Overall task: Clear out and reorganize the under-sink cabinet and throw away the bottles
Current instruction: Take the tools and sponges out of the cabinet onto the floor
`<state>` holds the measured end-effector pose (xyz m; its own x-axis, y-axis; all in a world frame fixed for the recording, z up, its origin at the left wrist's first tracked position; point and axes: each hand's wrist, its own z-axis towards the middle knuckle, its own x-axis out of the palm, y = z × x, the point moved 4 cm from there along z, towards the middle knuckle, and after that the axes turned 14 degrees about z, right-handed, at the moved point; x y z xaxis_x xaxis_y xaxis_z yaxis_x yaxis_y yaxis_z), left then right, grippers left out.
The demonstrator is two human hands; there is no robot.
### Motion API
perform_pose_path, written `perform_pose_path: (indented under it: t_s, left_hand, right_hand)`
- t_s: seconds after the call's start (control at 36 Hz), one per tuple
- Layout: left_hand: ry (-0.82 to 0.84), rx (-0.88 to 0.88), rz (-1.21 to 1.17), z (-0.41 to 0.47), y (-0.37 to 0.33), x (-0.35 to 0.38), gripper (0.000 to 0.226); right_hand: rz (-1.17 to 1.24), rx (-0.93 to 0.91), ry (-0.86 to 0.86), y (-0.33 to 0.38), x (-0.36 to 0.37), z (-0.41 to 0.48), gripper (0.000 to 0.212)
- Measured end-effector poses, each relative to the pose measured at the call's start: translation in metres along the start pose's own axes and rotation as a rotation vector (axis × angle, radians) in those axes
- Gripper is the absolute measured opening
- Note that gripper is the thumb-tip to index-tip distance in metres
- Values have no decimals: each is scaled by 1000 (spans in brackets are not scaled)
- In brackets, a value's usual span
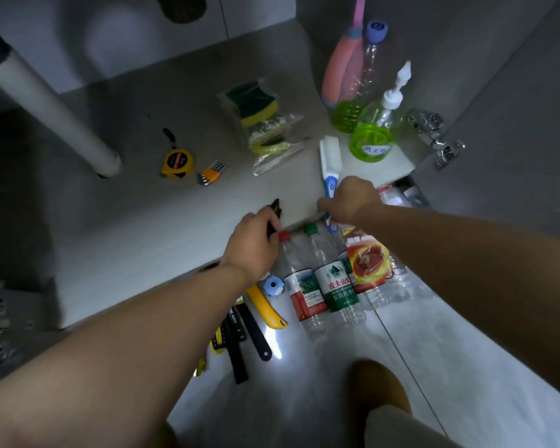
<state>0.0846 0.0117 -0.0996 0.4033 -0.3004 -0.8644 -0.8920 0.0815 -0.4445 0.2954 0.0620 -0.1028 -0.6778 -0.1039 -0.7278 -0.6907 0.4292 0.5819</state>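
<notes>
My left hand [254, 242] grips a small black tool [274, 211] at the front edge of the cabinet floor [136, 240]. My right hand [353, 200] holds the blue handle of a white scrub brush [331, 160] that lies on the cabinet floor. Below my hands, on the tiled floor, lie empty plastic bottles: one with a red cap [299, 286], one with a green cap [332, 279] and one with a red and yellow label [369, 263].
Inside the cabinet: a white drain pipe [52, 105], a yellow tape measure [177, 161], orange hex keys [210, 173], bagged sponges [265, 121], two bottles of green liquid [374, 137], a pink brush [341, 66]. Yellow and black tools [249, 321] lie on the floor. A door hinge [434, 137] at right.
</notes>
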Motion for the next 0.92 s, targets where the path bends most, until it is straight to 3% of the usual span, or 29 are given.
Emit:
perform_pose_path:
  t_s: [0.11,0.25,0.42,0.56,0.72,0.81,0.92]
  left_hand:
    - [16,56,-36,-34,-6,12,21]
    - [78,-17,-69,-77,-3,45,29]
    - [127,-352,-342,-130,14,93,27]
    - [156,-615,-291,-156,24,119,23]
    - [231,-687,-380,-157,16,132,32]
    - [243,-670,-488,-154,14,135,35]
    - [264,-633,-552,-148,14,131,29]
  right_hand:
    - [191,-4,26,-28,-17,-38,26]
    - [545,104,157,-79,-9,-111,23]
    - [494,177,131,-141,6,-195,16]
    - [442,313,144,-189,14,-240,20]
    - [548,531,105,-228,21,-259,20]
    - [628,640,30,-240,24,-253,27]
    - [696,740,-86,-249,28,-234,20]
